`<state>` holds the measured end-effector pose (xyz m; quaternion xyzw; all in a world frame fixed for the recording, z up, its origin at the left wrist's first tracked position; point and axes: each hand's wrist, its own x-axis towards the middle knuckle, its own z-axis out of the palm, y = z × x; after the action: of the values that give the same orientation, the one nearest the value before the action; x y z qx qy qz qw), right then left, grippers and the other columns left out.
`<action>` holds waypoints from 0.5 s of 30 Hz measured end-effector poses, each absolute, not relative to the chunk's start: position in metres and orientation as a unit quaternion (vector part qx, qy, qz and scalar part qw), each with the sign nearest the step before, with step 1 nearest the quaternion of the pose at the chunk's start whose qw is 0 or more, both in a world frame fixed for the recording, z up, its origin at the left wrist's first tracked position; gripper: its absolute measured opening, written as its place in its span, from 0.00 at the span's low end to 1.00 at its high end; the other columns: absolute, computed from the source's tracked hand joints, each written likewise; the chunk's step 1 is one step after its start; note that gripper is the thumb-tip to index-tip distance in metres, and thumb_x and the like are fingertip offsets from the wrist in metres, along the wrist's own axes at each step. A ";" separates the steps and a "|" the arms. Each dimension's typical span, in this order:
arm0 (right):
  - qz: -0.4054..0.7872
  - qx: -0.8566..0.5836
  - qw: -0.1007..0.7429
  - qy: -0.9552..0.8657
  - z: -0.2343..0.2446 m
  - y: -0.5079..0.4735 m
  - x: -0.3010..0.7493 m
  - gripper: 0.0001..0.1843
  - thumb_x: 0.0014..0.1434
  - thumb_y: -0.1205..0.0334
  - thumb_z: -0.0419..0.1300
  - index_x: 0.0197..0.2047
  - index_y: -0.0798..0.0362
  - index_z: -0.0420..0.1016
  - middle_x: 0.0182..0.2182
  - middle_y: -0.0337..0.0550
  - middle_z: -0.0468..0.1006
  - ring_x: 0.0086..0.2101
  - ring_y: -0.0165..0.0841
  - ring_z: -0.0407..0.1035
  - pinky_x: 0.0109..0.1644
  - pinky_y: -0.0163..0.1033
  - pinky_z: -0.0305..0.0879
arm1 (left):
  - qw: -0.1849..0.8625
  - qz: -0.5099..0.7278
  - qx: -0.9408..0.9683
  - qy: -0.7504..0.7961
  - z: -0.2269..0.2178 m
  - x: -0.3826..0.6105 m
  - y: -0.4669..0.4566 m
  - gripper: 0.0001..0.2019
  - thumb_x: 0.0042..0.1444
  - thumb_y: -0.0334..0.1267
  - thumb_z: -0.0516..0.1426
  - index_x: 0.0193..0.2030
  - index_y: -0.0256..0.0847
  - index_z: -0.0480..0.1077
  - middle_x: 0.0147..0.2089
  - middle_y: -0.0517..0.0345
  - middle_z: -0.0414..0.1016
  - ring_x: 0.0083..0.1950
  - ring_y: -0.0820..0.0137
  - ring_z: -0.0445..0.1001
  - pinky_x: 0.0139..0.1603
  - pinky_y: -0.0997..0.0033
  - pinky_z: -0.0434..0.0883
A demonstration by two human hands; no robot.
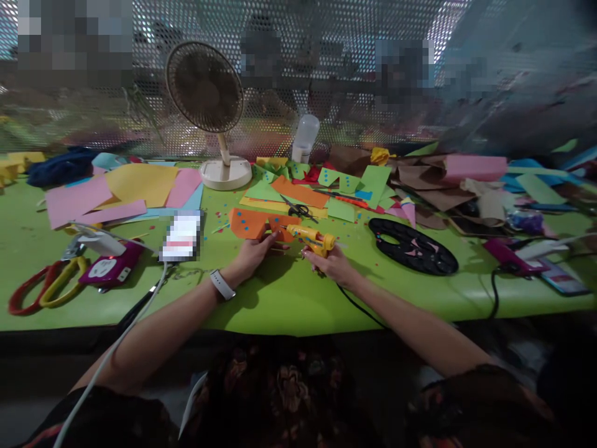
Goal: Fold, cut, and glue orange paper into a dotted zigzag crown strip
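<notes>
My left hand [258, 252], with a white watch on its wrist, grips the lower edge of a folded orange paper piece [247, 224] that carries blue dots. In my right hand [334, 264] is a yellow glue gun [311, 238], its nozzle pointing left at the right part of the orange paper. The tip is at or very near the paper; I cannot tell whether it touches. A black cord runs from the gun down towards the table's front edge. Just behind lie black scissors [301, 210] among green, orange and yellow paper pieces [342, 210].
A fan [226, 173] stands behind, near a clear bottle [305, 135]. Large scissors [56, 283], a purple power strip [112, 266] and a phone [180, 235] lie left. A black palette [413, 246] and another purple power strip [513, 257] are right. Coloured sheets [140, 183] cover the back left.
</notes>
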<state>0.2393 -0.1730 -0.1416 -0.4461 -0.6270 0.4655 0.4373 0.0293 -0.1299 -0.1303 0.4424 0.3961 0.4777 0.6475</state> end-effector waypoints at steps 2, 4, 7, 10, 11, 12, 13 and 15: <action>0.465 -0.446 0.438 -0.627 -0.141 -0.173 0.239 0.13 0.56 0.51 0.65 0.37 0.52 0.75 0.29 0.39 0.76 0.21 0.26 0.66 0.21 0.34 0.69 | 0.646 0.479 0.445 0.394 -0.132 0.029 -0.129 0.16 0.54 0.39 0.65 0.47 0.40 0.71 0.45 0.52 0.81 0.33 0.68 0.82 0.33 0.70 0.79; 0.466 -0.446 0.435 -0.628 -0.139 -0.174 0.239 0.14 0.56 0.50 0.65 0.37 0.52 0.75 0.28 0.39 0.76 0.20 0.25 0.64 0.19 0.33 0.67 | 0.648 0.477 0.447 0.391 -0.133 0.029 -0.128 0.15 0.55 0.39 0.64 0.48 0.39 0.71 0.46 0.51 0.81 0.33 0.68 0.82 0.33 0.71 0.79; 0.468 -0.449 0.433 -0.626 -0.136 -0.175 0.238 0.16 0.56 0.49 0.65 0.37 0.53 0.74 0.28 0.39 0.75 0.19 0.24 0.63 0.18 0.32 0.65 | 0.652 0.468 0.445 0.396 -0.132 0.029 -0.129 0.14 0.56 0.37 0.63 0.48 0.38 0.70 0.45 0.51 0.81 0.32 0.69 0.81 0.32 0.72 0.79; 0.467 -0.452 0.440 -0.619 -0.137 -0.174 0.237 0.18 0.55 0.47 0.65 0.36 0.54 0.74 0.27 0.39 0.75 0.19 0.24 0.63 0.18 0.31 0.64 | 0.651 0.463 0.449 0.400 -0.131 0.029 -0.129 0.13 0.57 0.36 0.62 0.49 0.38 0.69 0.45 0.52 0.80 0.32 0.70 0.81 0.32 0.73 0.78; 0.467 -0.453 0.441 -0.618 -0.138 -0.173 0.237 0.18 0.55 0.47 0.66 0.36 0.55 0.74 0.27 0.39 0.75 0.19 0.24 0.63 0.18 0.31 0.64 | 0.649 0.462 0.452 0.402 -0.130 0.030 -0.130 0.13 0.57 0.36 0.62 0.49 0.38 0.69 0.45 0.51 0.80 0.32 0.70 0.81 0.32 0.73 0.78; 0.467 -0.453 0.442 -0.618 -0.140 -0.173 0.237 0.18 0.54 0.47 0.66 0.36 0.55 0.74 0.27 0.39 0.75 0.19 0.24 0.63 0.18 0.32 0.64 | 0.647 0.460 0.454 0.405 -0.129 0.030 -0.130 0.13 0.58 0.36 0.62 0.49 0.38 0.69 0.45 0.51 0.80 0.33 0.69 0.81 0.32 0.72 0.78; 0.466 -0.453 0.441 -0.619 -0.141 -0.172 0.237 0.19 0.54 0.46 0.66 0.36 0.55 0.74 0.27 0.39 0.75 0.19 0.24 0.62 0.18 0.31 0.63 | 0.645 0.458 0.455 0.409 -0.129 0.030 -0.130 0.14 0.58 0.36 0.62 0.49 0.38 0.69 0.45 0.51 0.80 0.33 0.69 0.81 0.32 0.72 0.78; 0.465 -0.454 0.438 -0.621 -0.144 -0.171 0.237 0.19 0.55 0.46 0.65 0.36 0.54 0.74 0.26 0.39 0.74 0.19 0.24 0.62 0.18 0.31 0.63 | 0.642 0.457 0.455 0.414 -0.128 0.030 -0.131 0.14 0.58 0.36 0.62 0.50 0.38 0.70 0.45 0.51 0.80 0.33 0.68 0.81 0.33 0.71 0.78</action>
<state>0.2370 -0.1706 -0.1437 -0.4539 -0.6213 0.4650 0.4379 0.0301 -0.1305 -0.1285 0.4552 0.4137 0.4574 0.6422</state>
